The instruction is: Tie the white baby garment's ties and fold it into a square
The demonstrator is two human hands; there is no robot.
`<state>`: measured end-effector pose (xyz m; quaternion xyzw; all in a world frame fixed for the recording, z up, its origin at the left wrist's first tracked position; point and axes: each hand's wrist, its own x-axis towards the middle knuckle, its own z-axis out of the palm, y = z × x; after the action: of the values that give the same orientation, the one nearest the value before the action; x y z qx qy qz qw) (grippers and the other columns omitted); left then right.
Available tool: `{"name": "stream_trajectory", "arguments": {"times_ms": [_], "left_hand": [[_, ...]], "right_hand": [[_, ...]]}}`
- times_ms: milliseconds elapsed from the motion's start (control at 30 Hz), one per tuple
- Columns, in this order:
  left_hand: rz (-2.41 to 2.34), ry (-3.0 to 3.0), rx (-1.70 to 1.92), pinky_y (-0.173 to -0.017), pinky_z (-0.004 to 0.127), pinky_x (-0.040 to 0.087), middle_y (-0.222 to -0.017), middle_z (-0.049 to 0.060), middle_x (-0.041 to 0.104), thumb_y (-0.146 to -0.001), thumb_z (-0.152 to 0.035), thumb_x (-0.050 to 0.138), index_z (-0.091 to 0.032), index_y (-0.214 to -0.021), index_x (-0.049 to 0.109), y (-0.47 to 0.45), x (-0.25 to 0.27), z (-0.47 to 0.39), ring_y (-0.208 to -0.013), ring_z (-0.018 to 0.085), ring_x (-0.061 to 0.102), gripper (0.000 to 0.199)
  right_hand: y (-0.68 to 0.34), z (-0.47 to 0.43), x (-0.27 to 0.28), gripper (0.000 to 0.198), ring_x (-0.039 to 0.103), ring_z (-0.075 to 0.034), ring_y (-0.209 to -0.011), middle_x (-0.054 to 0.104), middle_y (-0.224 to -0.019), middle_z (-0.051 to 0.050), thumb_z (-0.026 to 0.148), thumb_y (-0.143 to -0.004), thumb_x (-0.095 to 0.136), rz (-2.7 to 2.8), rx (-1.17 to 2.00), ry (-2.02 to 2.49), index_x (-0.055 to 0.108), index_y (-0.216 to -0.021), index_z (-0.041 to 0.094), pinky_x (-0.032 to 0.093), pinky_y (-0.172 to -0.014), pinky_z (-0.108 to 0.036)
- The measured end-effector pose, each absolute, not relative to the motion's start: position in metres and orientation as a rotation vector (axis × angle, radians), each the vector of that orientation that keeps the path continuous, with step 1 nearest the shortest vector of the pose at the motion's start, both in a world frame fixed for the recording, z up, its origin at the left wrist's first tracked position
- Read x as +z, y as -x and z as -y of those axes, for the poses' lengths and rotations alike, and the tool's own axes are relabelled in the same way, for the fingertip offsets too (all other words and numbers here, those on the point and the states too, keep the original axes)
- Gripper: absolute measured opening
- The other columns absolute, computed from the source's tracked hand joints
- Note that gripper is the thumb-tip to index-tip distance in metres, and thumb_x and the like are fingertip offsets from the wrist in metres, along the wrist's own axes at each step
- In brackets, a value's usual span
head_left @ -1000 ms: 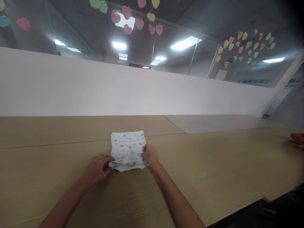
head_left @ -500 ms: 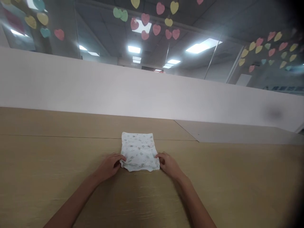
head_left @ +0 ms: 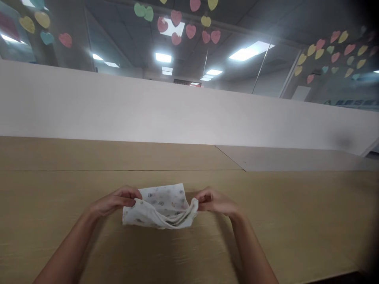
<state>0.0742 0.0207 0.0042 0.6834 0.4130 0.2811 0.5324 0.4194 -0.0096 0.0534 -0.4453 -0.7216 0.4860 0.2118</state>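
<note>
A small white cloth (head_left: 166,200) with a scattered print hangs between my two hands, its near edge lifted and sagging in folds. My left hand (head_left: 118,200) pinches its left side between thumb and fingers. At the right corner, my right hand (head_left: 215,202) is closed on a bunched bit of the edge. The far part of the cloth slants up to the right, flatter than the near part. Whether its underside touches the table is hidden.
The light wooden table (head_left: 74,189) carries a seam across its far part, with a grey panel (head_left: 290,157) at the far right. Behind stands a low white wall (head_left: 166,112), topped by glass with heart-shaped paper notes (head_left: 191,31).
Both hands have raised the cloth's near edge, which lay flat before. The cloth now folds and sags, shifted slightly left and nearer. My hands are farther apart.
</note>
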Motion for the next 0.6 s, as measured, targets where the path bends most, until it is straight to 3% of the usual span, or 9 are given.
{"name": "stream_trajectory", "arguments": {"times_ms": [133, 367, 600], "left_hand": [[-0.98, -1.576, 0.7, -0.07, 0.031, 0.045, -0.09, 0.006, 0.066, -0.063, -0.041, 0.063, -0.019, -0.089, 0.067, -0.067, 0.006, -0.025, -0.082, 0.022, 0.058, 0.033], [-1.329, -1.52, 0.767, -0.054, 0.024, 0.038, -0.072, 0.002, 0.061, -0.065, -0.041, 0.06, -0.015, -0.093, 0.065, -0.06, -0.025, -0.048, -0.064, 0.015, 0.053, 0.039], [-1.379, -1.562, 0.849, -0.054, 0.024, 0.038, -0.072, 0.002, 0.06, -0.065, -0.038, 0.056, -0.014, -0.099, 0.063, -0.06, -0.032, -0.054, -0.063, 0.015, 0.052, 0.041]], "right_hand": [[-0.401, -0.018, 0.042, 0.018, 0.032, -0.006, -0.044, 0.041, -0.047, 0.005, 0.029, -0.067, 0.062, 1.88, 1.369, 1.29, 0.06, -0.061, 0.013, 0.021, -0.041, -0.019], [-0.375, -0.059, -0.016, 0.023, 0.028, -0.005, -0.035, 0.033, -0.037, 0.006, 0.018, -0.065, 0.05, 1.599, 1.162, 1.598, 0.04, -0.045, 0.017, 0.016, -0.037, -0.02], [-0.373, -0.06, -0.029, 0.02, 0.032, -0.005, -0.042, 0.039, -0.045, 0.006, 0.028, -0.062, 0.063, 1.573, 1.15, 1.517, 0.053, -0.055, 0.013, 0.021, -0.042, -0.019]]}}
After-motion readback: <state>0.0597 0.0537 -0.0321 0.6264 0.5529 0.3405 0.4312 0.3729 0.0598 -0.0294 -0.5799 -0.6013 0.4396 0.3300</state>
